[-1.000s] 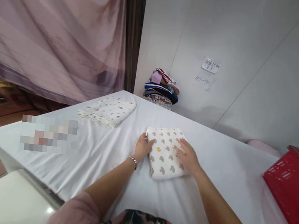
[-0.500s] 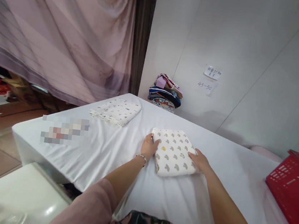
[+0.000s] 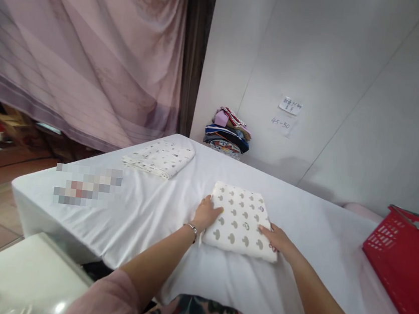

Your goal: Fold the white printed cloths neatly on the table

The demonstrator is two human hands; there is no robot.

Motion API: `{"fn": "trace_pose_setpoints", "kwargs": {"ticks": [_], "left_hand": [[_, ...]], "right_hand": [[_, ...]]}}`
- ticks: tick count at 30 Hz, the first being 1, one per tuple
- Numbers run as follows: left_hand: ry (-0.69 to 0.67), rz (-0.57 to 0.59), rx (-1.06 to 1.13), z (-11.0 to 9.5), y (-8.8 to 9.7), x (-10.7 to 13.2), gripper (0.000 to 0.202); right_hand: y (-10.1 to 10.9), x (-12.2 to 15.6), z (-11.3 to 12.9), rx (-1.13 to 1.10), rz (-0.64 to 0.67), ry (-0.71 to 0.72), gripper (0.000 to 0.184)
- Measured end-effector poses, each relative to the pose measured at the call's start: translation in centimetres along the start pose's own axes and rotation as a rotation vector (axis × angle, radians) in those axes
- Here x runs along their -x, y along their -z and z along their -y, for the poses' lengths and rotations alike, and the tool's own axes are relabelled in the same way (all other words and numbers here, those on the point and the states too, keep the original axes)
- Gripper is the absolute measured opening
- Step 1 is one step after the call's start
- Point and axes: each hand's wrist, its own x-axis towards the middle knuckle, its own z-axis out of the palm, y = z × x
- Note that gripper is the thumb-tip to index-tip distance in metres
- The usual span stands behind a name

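A folded white cloth [image 3: 240, 222] with a grey-beige mushroom-like print lies in front of me on the white-covered table [image 3: 142, 215]. My left hand [image 3: 207, 215] grips its left edge, thumb on top and fingers partly hidden at the side. At the right edge, my right hand [image 3: 275, 237] holds it the same way, its lower fingers out of sight. Farther back on the left lies another folded white cloth [image 3: 162, 159] with a small dark print, touched by neither hand.
A red plastic basket [image 3: 401, 264] stands at the right. Against the wall at the back rises a pile of folded fabrics [image 3: 227, 134]. A blurred-out patch covers something on the table's left. A pale, glossy surface [image 3: 25, 277] is at the lower left, beside the table.
The mushroom-print cloth has turned slightly and its near edge has come closer to me. Both hands have stayed on its sides. The view has shifted a little.
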Motion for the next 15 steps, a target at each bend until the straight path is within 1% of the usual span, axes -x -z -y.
{"fn": "trace_pose_setpoints", "kwargs": {"ticks": [2,4,6,8,9,11,12,13,15], "left_hand": [[-0.025,0.012,-0.034,-0.2,0.1,0.1,0.061],[-0.039,0.015,-0.043,-0.3,0.2,0.2,0.059],[-0.054,0.012,-0.077,-0.4,0.3,0.4,0.056],[-0.096,-0.003,-0.174,-0.6,0.3,0.5,0.052],[-0.126,-0.017,-0.238,-0.7,0.3,0.5,0.052],[-0.192,-0.048,-0.362,-1.1,0.2,0.1,0.053],[-0.226,-0.056,-0.414,-1.2,0.1,-0.3,0.056],[-0.260,-0.058,-0.457,-1.3,-0.1,-0.7,0.059],[-0.325,-0.033,-0.517,-1.4,-0.4,-1.6,0.064]], "right_hand": [[0.2,0.1,0.0,-0.089,0.004,0.012,0.057],[0.2,0.1,0.0,-0.076,0.010,0.011,0.055],[0.2,0.1,0.1,0.045,-0.005,0.001,0.057],[0.2,0.2,0.5,0.234,-0.097,0.042,0.063],[0.1,0.2,0.8,0.325,-0.164,0.107,0.065],[-0.2,0.0,1.8,0.453,-0.291,0.313,0.065],[-0.5,-0.1,2.4,0.487,-0.331,0.417,0.063],[-0.9,-0.3,3.0,0.507,-0.357,0.497,0.062],[-1.9,-1.0,3.9,0.545,-0.366,0.582,0.061]]}}
